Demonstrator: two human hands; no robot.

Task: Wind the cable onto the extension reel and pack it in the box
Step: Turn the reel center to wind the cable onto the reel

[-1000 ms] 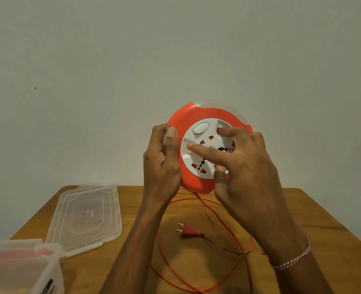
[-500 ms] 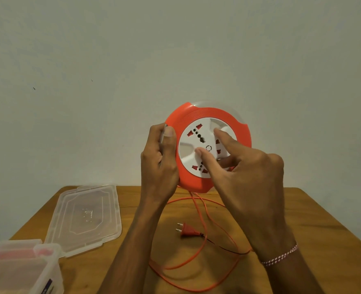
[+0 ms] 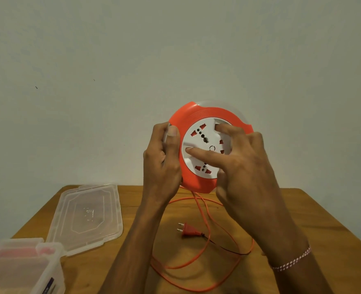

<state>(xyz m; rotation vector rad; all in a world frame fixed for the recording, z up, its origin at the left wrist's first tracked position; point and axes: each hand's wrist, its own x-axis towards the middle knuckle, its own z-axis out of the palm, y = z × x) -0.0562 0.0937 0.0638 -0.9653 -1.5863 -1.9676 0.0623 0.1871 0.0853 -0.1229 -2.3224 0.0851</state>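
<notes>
I hold an orange extension reel (image 3: 198, 115) with a white socket face upright above the table. My left hand (image 3: 162, 160) grips its left rim, thumb on the front. My right hand (image 3: 243, 164) rests on the white centre disc, fingertips pressed into it. An orange cable (image 3: 198, 270) hangs from the reel's bottom and lies in loose loops on the table. Its orange two-pin plug (image 3: 189, 230) lies between my forearms. A clear plastic box (image 3: 20, 268) stands at the lower left corner.
The box's clear lid (image 3: 86, 215) lies flat on the wooden table (image 3: 324, 230), left of my left arm. A plain pale wall stands behind the table. A red-and-white thread band circles my right wrist.
The white socket disc has turned under my right fingers, and my right hand has shifted round with it. The cable loops on the table have drawn in and changed shape. My left hand keeps its grip.
</notes>
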